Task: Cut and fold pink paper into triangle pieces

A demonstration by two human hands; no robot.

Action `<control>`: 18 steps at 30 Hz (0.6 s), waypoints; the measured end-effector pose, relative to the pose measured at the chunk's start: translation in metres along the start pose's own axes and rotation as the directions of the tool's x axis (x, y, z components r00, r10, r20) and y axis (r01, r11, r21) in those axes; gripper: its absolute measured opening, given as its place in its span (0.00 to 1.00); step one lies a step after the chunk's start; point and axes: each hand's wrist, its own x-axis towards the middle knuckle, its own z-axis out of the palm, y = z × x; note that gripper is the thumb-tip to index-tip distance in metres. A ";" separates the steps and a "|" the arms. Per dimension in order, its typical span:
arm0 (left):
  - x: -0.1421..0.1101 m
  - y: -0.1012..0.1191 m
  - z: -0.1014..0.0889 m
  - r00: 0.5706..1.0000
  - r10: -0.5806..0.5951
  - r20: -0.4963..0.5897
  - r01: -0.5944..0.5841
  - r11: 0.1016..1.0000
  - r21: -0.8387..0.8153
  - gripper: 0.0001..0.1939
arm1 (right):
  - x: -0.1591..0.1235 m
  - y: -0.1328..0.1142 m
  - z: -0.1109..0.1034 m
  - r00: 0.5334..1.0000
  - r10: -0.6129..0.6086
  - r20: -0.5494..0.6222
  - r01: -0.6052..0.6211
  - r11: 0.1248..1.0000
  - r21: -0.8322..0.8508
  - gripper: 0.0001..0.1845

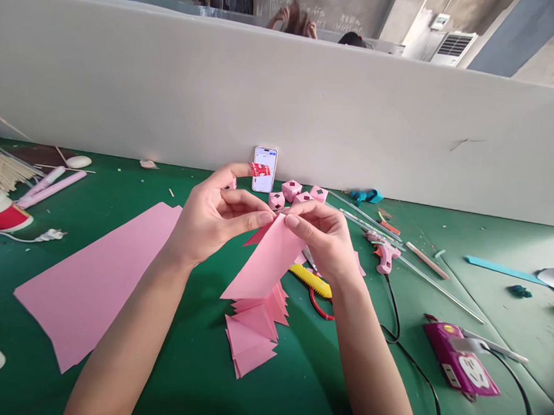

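Note:
My left hand (215, 219) and my right hand (322, 238) pinch the top edge of a folded piece of pink paper (267, 257) between thumbs and fingers, held above the table. A red patterned bandage (260, 169) wraps the left index finger, which points away from the paper. Beneath the held piece lies a loose stack of folded pink paper pieces (253, 337). Just beyond my fingers sit several small pink folded-paper balls (291, 189) with dark openings. Partly behind my right hand are a yellow cutter (312, 280) and a red scissors handle (320, 307).
Large pink sheets (104, 272) lie at left, near a red-white cup (4, 211). A phone (265, 169) leans on the white partition (283, 101). At right are a pink glue gun (386, 257), clear glue sticks (441, 292) and a magenta power strip (460, 359) with black cords.

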 end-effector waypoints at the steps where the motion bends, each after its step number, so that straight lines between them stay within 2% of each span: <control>1: 0.000 0.000 0.000 1.000 -0.002 0.002 0.002 1.000 0.014 0.33 | 0.000 -0.001 0.000 1.000 0.002 0.012 -0.002 1.000 0.002 0.05; 6: -0.001 0.001 0.002 1.000 0.002 0.017 -0.003 0.999 0.036 0.29 | -0.001 -0.005 -0.001 0.999 0.027 0.037 -0.026 0.999 -0.018 0.06; 13: 0.001 -0.001 0.006 1.000 0.010 0.024 -0.010 0.999 -0.032 0.27 | -0.002 -0.006 0.001 0.998 -0.059 0.005 0.060 0.994 -0.094 0.06; 18: 0.002 -0.002 0.004 1.000 0.018 0.004 -0.017 1.000 -0.009 0.28 | -0.002 -0.005 0.002 1.000 0.002 0.006 -0.002 0.998 -0.068 0.06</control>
